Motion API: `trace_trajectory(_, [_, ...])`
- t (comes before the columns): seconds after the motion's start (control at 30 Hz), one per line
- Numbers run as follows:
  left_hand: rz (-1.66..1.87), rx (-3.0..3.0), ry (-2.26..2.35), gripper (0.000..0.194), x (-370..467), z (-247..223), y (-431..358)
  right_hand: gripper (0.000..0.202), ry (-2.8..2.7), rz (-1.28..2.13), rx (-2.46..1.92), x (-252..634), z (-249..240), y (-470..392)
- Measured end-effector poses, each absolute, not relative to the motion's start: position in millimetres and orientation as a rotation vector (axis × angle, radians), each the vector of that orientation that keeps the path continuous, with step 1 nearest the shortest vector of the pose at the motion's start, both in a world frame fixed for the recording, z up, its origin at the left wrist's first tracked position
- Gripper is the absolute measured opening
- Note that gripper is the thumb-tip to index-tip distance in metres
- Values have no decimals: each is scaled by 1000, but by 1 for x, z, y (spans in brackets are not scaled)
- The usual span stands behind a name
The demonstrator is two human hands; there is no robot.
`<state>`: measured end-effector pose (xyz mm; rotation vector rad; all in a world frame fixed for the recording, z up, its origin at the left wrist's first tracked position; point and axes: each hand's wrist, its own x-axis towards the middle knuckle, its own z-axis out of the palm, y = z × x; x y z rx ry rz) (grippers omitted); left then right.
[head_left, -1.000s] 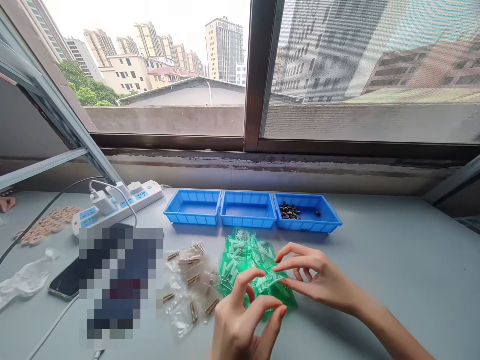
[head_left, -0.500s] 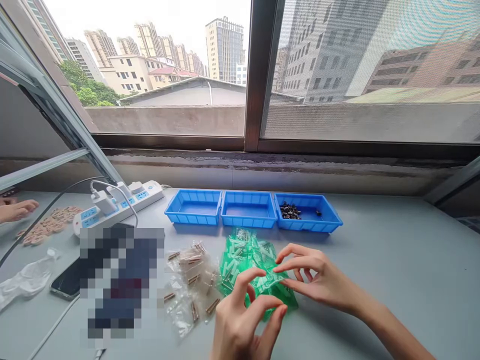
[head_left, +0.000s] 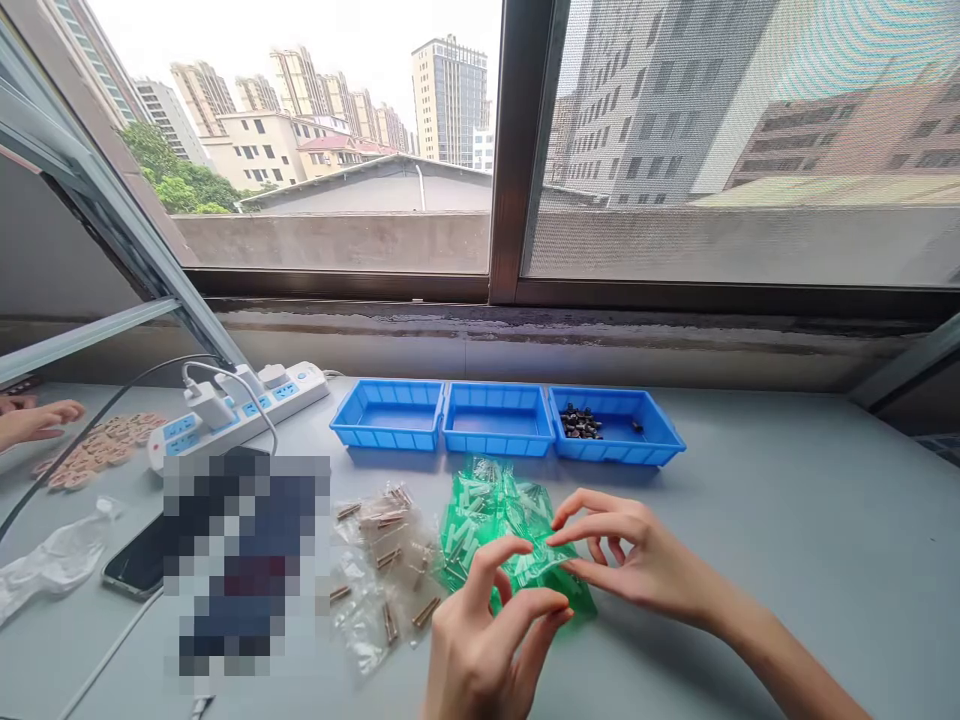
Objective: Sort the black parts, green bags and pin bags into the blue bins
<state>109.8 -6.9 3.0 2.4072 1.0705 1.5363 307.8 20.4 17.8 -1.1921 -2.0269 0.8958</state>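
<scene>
A green see-through plastic bag [head_left: 472,510] with small light-coloured pieces and thin metal pins inside lies on the table in front of me. The fingers of my right hand [head_left: 630,555] pinch its near right part, where the plastic is raised. My left hand [head_left: 487,630] is over the bag's near edge. Its thumb and a finger are pressed together at the tips, and another finger bends towards the green plastic. What is between the left fingertips, if anything, is too small to make out. Left of the green bag lie clear plastic bags [head_left: 367,590] with brown screw-like pieces.
Three blue trays stand behind the bags; the right tray [head_left: 660,445] holds small black parts. On the left are a white power strip [head_left: 217,430] with chargers, a phone [head_left: 131,560], cables and crumpled white plastic [head_left: 60,560]. Another person's hand [head_left: 37,425] is by tan pieces [head_left: 101,450].
My left thumb and finger have closed slightly against each other at the tips. The right hand and the green bag stay put. The other person's hand has shifted a little to the right.
</scene>
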Motion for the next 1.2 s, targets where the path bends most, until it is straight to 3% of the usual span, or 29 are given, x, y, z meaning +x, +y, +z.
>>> trace_trajectory(0.4, [1528, 2396, 1092, 32, 111, 2, -8, 12, -2043, 746, -1094, 308, 16, 21])
trace_trajectory(0.63, [1569, 2285, 1199, 31, 112, 5, -10, 16, -1787, 545, -993, 306, 30, 21])
trace_trajectory(0.8, [1570, 2209, 1270, 23, 109, 4, -11, 29, -1550, 705, -1120, 304, 34, 18])
trace_trajectory(1.07, [1542, 2142, 1360, 30, 107, 6, -11, 36, -1509, 1022, -1179, 294, 30, 10])
trace_trajectory(1.2, [1577, 2110, 1349, 18, 110, 5, -11, 32, -1607, 1071, -1136, 292, 32, 9])
